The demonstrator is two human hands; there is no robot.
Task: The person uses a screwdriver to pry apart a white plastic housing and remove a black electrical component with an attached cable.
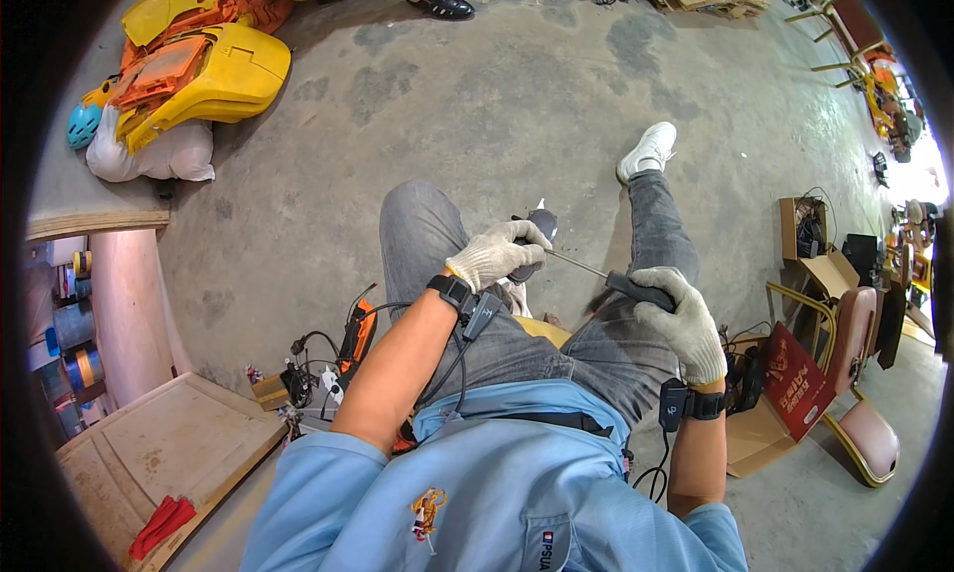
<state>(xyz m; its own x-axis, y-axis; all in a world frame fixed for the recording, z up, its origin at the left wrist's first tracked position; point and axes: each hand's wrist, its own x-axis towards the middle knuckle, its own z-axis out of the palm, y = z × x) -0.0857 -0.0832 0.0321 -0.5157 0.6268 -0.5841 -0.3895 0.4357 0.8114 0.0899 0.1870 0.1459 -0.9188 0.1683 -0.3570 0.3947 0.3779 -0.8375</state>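
Note:
My left hand [500, 254], in a pale knit glove, is closed around a small dark part [543, 224] with a light pointed tip. I cannot make out its kind, and the fingers hide some of it. A screwdriver [641, 290] with a thick black handle is gripped in my gloved right hand [686, 324]. Its thin metal shaft points left, with the tip at or very near the dark part. Whether the tip touches it is hidden by the left fingers. Both hands are above my lap, between my spread knees.
An orange power tool [358, 331] and tangled cables lie to my left, beside a wooden board [169, 463] with a red cloth [162, 525]. Yellow plastic shells [229, 70] are piled far left. On the right are a cardboard box [760, 443] and a tipped chair [863, 438].

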